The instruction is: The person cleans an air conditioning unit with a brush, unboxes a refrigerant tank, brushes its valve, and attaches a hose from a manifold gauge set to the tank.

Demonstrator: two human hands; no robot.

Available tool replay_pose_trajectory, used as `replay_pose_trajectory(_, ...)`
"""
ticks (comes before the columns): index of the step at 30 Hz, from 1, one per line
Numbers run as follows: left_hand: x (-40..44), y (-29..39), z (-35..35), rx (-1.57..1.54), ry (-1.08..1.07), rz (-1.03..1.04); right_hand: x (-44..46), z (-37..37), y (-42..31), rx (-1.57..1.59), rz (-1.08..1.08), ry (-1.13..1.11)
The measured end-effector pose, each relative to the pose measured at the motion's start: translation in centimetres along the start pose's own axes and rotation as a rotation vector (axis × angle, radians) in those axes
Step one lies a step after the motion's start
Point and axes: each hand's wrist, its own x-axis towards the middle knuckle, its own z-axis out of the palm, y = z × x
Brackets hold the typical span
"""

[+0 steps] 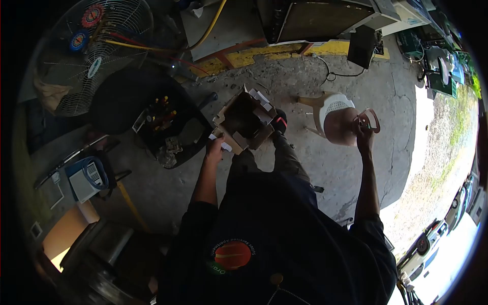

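An open cardboard box (236, 114) stands on the floor by my feet, its flaps folded out. My left hand (215, 147) is closed on the flap at its near left edge, where white paper or label pieces show. Out to the right, a pinkish-brown gas cylinder (339, 126) stands against a cream plastic stool (331, 103). My right hand (363, 136) is closed at the cylinder's top, at the valve inside the handle ring; its fingertips are partly hidden. The inside of the box is dark, so its contents cannot be made out.
Left of the box is a black tool bag (178, 134) with yellow-handled tools. Beyond it stand a large fan (109, 56) and red and blue pressure gauges (92, 16) with hoses. A black cable (333, 76) lies on the concrete floor. Sunlit gravel borders the right side.
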Motion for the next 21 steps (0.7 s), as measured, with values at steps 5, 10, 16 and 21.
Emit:
replay_pose_trajectory(5, -1.7, -0.9, 1.7, 0.065, -0.002, 0.096, 7.1, 3.2, 7.2, -0.097, -0.037, -0.035)
replay_pose_trajectory(10, -3.0, -0.2, 4.8, 0.046, 0.065, 0.12, 11.2, 7.3, 12.1, -0.249, 0.028, -0.172)
replay_pose_trajectory(16, -6.6, 2.2, 9.8, -0.01, 0.104, 0.239, 7.8, 8.0, 12.5, -0.078, -0.059, -0.159)
replay_pose_trajectory(21, -9.8, 4.4, 12.6, 0.106, 0.157, 0.361, 7.1, 10.0, 15.1, -0.055, -0.092, -0.206)
